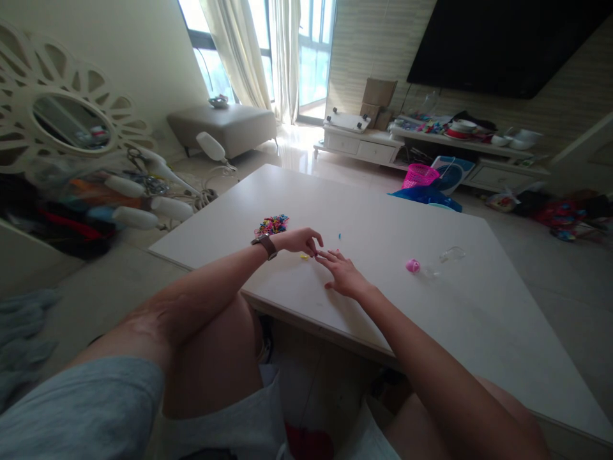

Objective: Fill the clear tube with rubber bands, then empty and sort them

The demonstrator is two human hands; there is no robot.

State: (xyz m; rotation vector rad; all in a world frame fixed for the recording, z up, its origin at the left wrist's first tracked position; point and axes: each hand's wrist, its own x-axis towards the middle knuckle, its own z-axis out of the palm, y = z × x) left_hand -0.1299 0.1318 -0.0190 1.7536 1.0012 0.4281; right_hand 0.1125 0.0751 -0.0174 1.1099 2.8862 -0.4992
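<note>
- The worktop (306,188) spans the middle of the view; its near right end is cut by the edge of the view and partly covered by the right forearm.
- The right hand (347,276) is spread palm-down low over the worktop, fingers stretched towards the left hand and thumb well out to the side; it grips nothing visible. Whether its palm touches the surface is hard to tell.
- The left hand (299,241) is bent at the wrist, fingers curled and pointing down, thumb and forefinger drawn close at a dark pink bit. Too little shows to tell whether they pinch it.
- The pile (272,224) of many-coloured pieces lies beyond the left wrist, which may hide its near edge; single pieces blur together.
- The watch (265,246) sits on the left wrist, its face turned mostly away.
- The clear loop (453,254), towards the right, is faint against the white.
- The pink cup (412,266) is nearer the right hand, a clear piece (430,273) just beside it, its outline hard to follow.
- The yellow piece (304,257) lies just below the left hand.
- The blue piece (340,236) lies alone beyond the right fingers.
- The dark pink bit (315,254) is between the two hands' fingertips, its shape too small to read.
</note>
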